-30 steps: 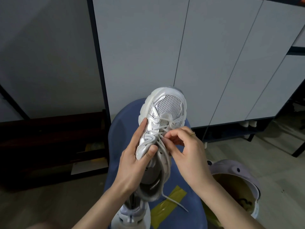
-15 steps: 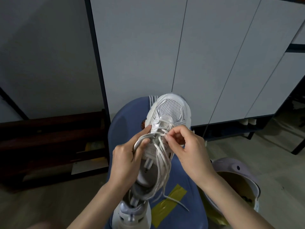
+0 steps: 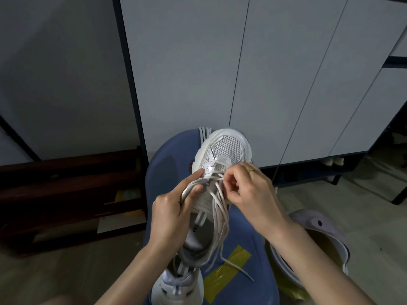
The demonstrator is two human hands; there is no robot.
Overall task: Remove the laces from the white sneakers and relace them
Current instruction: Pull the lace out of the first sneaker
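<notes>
A white mesh sneaker (image 3: 226,148) is held up over a blue seat, toe pointing away from me. My left hand (image 3: 170,213) grips its left side near the eyelets, thumb over the silver edge. My right hand (image 3: 248,191) pinches the white lace (image 3: 219,208) at the crossings near the toe end. Loose lace ends hang down past the shoe opening. A second white sneaker (image 3: 176,287) stands low in front of me, partly hidden by my left forearm.
The blue seat (image 3: 167,168) has yellow tape (image 3: 228,265) on it. A lavender bucket-like container (image 3: 317,225) stands on the floor at right. Grey cabinet doors (image 3: 242,73) fill the background, and a dark wooden shelf (image 3: 66,183) sits at left.
The sneaker has dropped a little lower and turned. My left hand shifted from cupping its side to gripping the eyelet edge. My right hand stays on the lace near the toe.
</notes>
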